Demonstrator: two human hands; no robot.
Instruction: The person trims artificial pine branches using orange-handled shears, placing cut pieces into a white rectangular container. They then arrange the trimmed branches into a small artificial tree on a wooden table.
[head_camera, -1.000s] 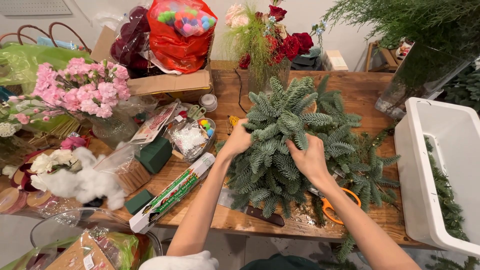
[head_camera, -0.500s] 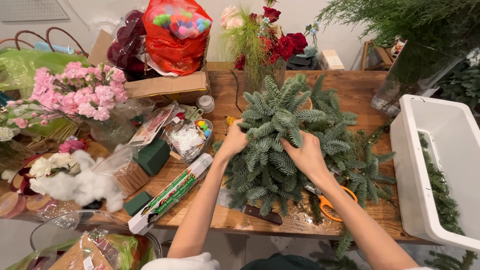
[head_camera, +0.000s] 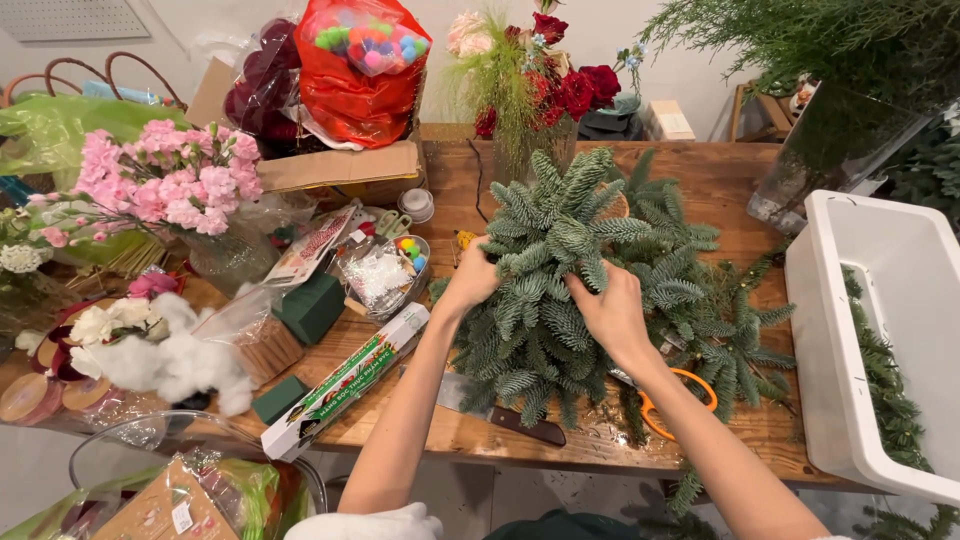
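Two hands rest on a dense mound of blue-green fir sprigs (head_camera: 560, 290) that sits near the middle of the wooden worktop (head_camera: 720, 180). Against the frame of a second ago little has shifted: both hands keep their places on the greenery, the left at the mound's left flank and the right on its near side, and the mound stands where it stood. The view itself has drifted slightly, so the white tub at the right edge shows a little more of its wall.

The left hand (head_camera: 468, 280) presses into the left side of the fir sprigs with fingers curled inward among the needles; whether it grips a single stem I cannot tell, since the tips are buried. The right hand (head_camera: 612, 315) lies over the front of the mound, fingers spread only a little and bent down into the foliage, palm against the branches.

Beneath the right forearm lie orange-handled scissors (head_camera: 680, 405), partly hidden by loose sprigs. A dark-handled knife (head_camera: 505, 415) lies on the worktop just below the mound, between the two arms. A long green and white box (head_camera: 345, 385) lies aslant to the left of the left forearm, near a dark green foam block (head_camera: 310, 305). Pink flowers (head_camera: 165, 185) stand further left, red roses (head_camera: 575, 85) behind the mound, and the white tub (head_camera: 840, 340) holds more greenery at the right.
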